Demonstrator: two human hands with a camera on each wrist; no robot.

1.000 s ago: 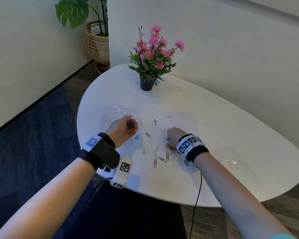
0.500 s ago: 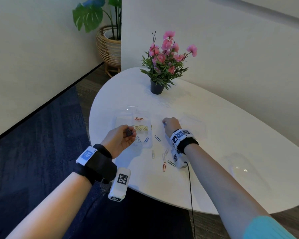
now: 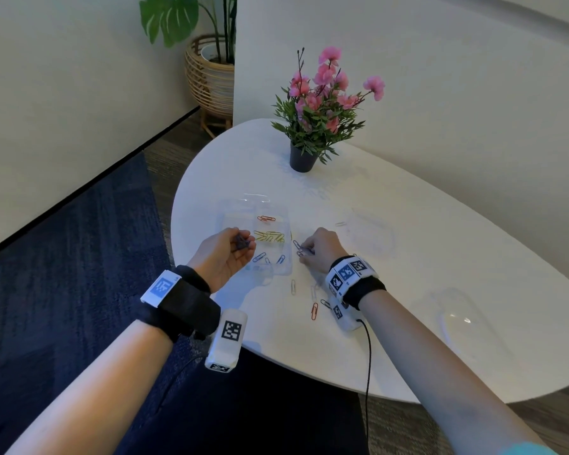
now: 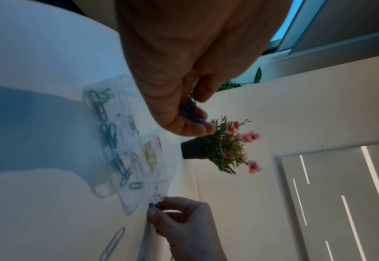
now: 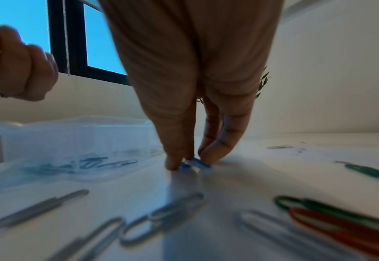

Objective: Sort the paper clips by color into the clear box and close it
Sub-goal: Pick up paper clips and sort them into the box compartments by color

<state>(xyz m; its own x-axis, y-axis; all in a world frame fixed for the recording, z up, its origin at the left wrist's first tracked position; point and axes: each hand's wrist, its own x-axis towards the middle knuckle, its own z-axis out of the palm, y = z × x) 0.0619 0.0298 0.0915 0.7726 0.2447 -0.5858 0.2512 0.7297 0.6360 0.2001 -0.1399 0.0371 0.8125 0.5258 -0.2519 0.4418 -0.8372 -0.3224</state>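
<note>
A clear box (image 3: 278, 229) lies open on the white table (image 3: 440, 264); red clips (image 3: 266, 219), yellow clips (image 3: 269, 237) and blue clips (image 3: 259, 256) sit in separate compartments. My left hand (image 3: 225, 254) hovers at the box's near left, palm up, holding a small bunch of blue clips (image 4: 190, 113). My right hand (image 3: 316, 247) is down on the table just right of the box, thumb and fingers pinching a blue clip (image 5: 195, 163). Loose silver clips (image 5: 161, 217), a green clip (image 5: 318, 206) and a red clip (image 3: 314, 311) lie near my right wrist.
A black pot of pink flowers (image 3: 322, 106) stands at the table's far side. A clear lid-like piece (image 3: 457, 318) lies to the right. A wicker planter (image 3: 211, 77) stands on the floor beyond the table. Dark carpet lies to the left.
My right hand moved from the loose pile near the front edge toward the box and went down on a blue clip. The left hand kept its bunch of clips beside the box.
</note>
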